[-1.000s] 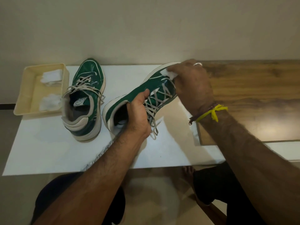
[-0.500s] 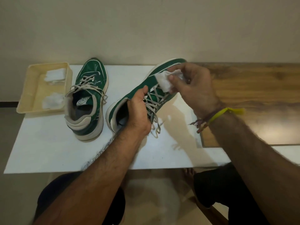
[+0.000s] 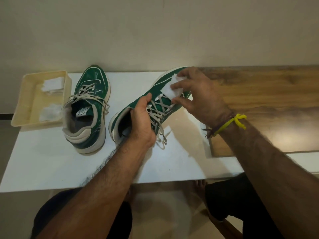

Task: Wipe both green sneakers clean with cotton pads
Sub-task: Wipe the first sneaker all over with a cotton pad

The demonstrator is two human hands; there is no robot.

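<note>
Pad point(image 3: 170, 89) shifted back onto toe of held sneaker point(image 3: 155, 94), pinched in right hand point(image 3: 198, 95) fingers.
Left hand point(image 3: 140, 123) grips collar; second sneaker point(image 3: 88, 109) at 9 o'clock untouched, wiping judged roughly half done.

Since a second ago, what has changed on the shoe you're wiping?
The right hand has drawn the cotton pad back from the toe of the held sneaker toward the laces, and the pad now shows unfolded between fingers and thumb. The left hand still grips the sneaker at its collar. The other sneaker and the tray of pads have not moved.
</note>
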